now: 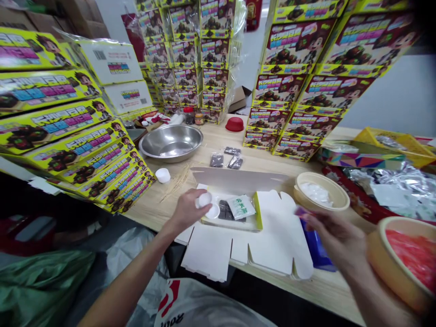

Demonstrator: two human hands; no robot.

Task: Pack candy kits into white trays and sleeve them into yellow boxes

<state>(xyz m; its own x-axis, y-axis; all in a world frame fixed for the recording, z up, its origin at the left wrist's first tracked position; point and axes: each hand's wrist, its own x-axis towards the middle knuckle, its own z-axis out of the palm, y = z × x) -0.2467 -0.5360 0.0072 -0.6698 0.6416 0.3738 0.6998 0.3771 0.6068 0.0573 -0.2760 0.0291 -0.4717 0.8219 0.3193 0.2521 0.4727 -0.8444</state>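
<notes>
My left hand (pixel 190 206) pinches a small white cup (pixel 205 199) over the left end of an open box (pixel 259 213). Just below that cup, another round white piece (pixel 213 210) lies in the box. Beside it are a dark segmented block (pixel 225 210) and a white packet with green print (pixel 241 207). My right hand (pixel 332 231), blurred, is at the right, above a blue tray (pixel 315 245), its fingers closed round a small purple-pink item (pixel 302 212). Flat white cardboard flaps (pixel 279 231) spread out around the box.
Stacked yellow printed boxes (pixel 68 118) rise at left, behind and right. A steel bowl (pixel 171 141), dark packets (pixel 217 160) and a white cup (pixel 163 175) lie beyond. Tan bowls (pixel 344 198) and a tub of red packets (pixel 378 236) stand at right.
</notes>
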